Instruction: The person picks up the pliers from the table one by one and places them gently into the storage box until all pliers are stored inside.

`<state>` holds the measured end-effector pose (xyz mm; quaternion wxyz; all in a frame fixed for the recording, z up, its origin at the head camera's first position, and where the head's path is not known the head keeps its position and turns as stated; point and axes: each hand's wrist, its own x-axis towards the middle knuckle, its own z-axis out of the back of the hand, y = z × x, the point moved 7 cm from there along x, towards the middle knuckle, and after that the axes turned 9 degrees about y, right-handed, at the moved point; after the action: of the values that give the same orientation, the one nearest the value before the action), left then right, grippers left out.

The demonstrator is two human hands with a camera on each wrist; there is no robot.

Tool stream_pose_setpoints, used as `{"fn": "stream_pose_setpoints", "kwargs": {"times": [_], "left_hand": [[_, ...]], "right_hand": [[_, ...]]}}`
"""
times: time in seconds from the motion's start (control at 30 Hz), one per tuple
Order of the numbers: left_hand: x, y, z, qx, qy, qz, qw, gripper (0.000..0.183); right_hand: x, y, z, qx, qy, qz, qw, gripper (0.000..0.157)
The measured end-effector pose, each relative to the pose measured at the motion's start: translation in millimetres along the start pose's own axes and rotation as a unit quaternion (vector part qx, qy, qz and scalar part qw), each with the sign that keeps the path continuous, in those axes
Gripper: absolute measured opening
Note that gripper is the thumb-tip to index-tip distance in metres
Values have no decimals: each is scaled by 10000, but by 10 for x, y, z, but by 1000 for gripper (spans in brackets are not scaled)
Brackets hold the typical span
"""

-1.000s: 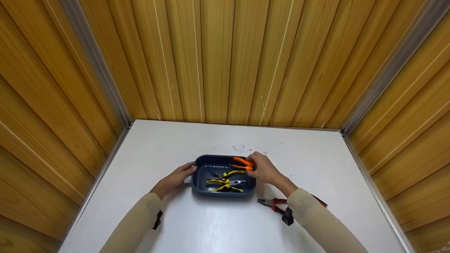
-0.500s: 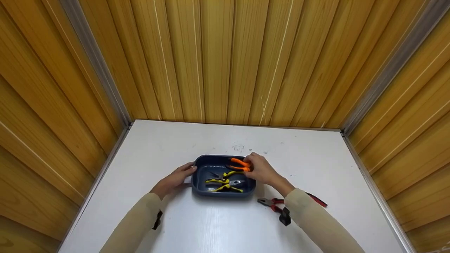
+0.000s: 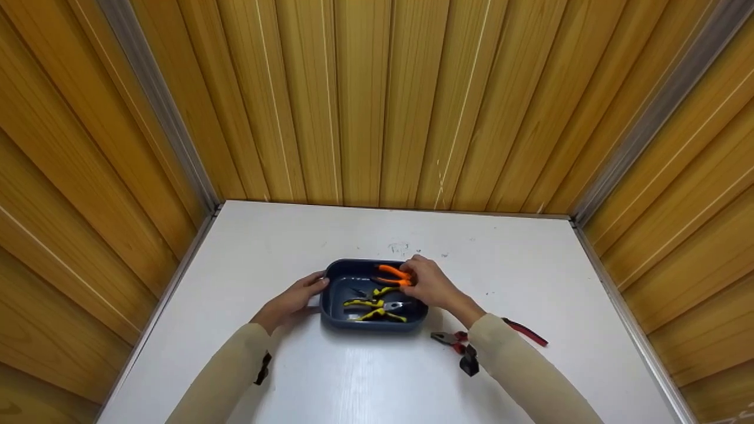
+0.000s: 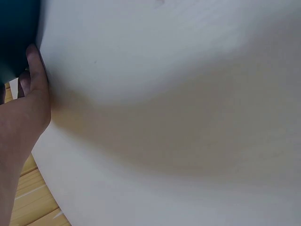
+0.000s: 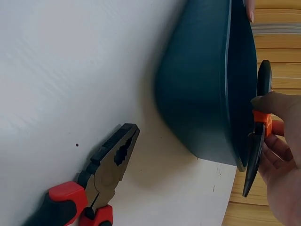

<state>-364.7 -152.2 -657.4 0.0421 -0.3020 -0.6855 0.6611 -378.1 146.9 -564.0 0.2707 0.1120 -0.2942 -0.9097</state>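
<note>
In the head view, my left hand (image 3: 297, 295) grips the left end of a dark blue rectangular box (image 3: 371, 325), thumb on its rim. Its fingers lie along the outer wall in the left wrist view. My right hand (image 3: 433, 282) holds orange-and-black pliers (image 3: 392, 270) over the back right part of the box. In the right wrist view, the thumb and fingers pinch the pliers (image 5: 262, 121) at their orange part, right by the rim. Inside the box lie yellow-and-black pliers (image 3: 386, 312), some overlapping.
Red-handled combination pliers (image 3: 450, 338) lie on the white table (image 3: 353, 377) to the right of the box, partly under my right sleeve (image 3: 512, 353). A red-and-black handle (image 3: 527, 333) shows beyond that sleeve. Wood-patterned walls (image 3: 383, 118) enclose the table behind and on both sides.
My right hand has moved a little left with the orange pliers, farther over the box. More of the red-and-black handle shows beyond the sleeve. The left hand and box have stayed put.
</note>
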Motion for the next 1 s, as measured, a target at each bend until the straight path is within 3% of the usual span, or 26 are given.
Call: {"fn": "stream_pose_setpoints", "kwargs": {"times": [0.37, 0.83, 1.0], "left_hand": [[-49, -39, 26, 276, -100, 76, 9995, 66], [-2, -57, -20, 310, -12, 30, 9995, 62], [15, -41, -16, 328, -8, 46, 9995, 63]], "right_hand": [[103, 71, -57, 73, 126, -112, 9998, 34], [152, 163, -95, 2, -198, 217, 9996, 31], [173, 147, -123, 90, -215, 127, 9996, 31]]}}
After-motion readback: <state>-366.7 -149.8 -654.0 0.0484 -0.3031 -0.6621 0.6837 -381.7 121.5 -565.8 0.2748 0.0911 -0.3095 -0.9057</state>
